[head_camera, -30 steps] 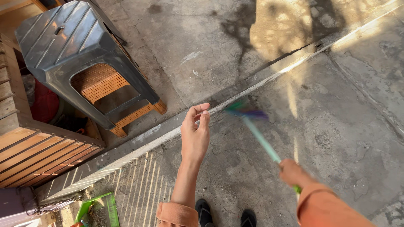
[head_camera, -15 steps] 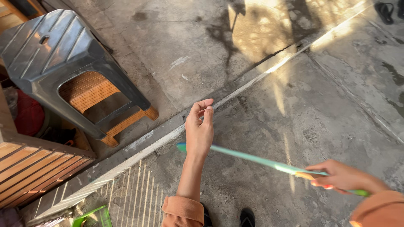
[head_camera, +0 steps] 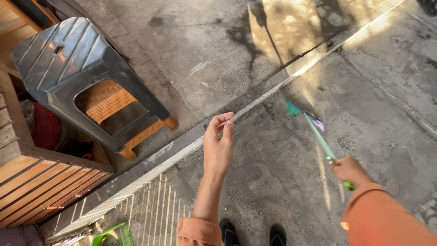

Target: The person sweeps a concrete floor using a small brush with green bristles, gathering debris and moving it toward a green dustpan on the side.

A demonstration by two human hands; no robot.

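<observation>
stacked plastic stools (head_camera: 91, 77), grey over orange, far left by wooden slats (head_camera: 41, 180). left hand (head_camera: 217, 146) mid-floor, empty, fingers loosely together. right hand (head_camera: 348, 171) clamped on green broom handle (head_camera: 321, 139), bristles (head_camera: 293, 108) near concrete floor (head_camera: 273, 182) seam: sweeping stroke, apparently; next stroke needs bristles kept low.

Right hand (head_camera: 349, 171) grips a green stick (head_camera: 318, 136); left hand (head_camera: 218, 146) raised.

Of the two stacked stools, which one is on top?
The grey stool is on top; the orange stool sits under it, showing only through the side opening and at the feet.
</observation>
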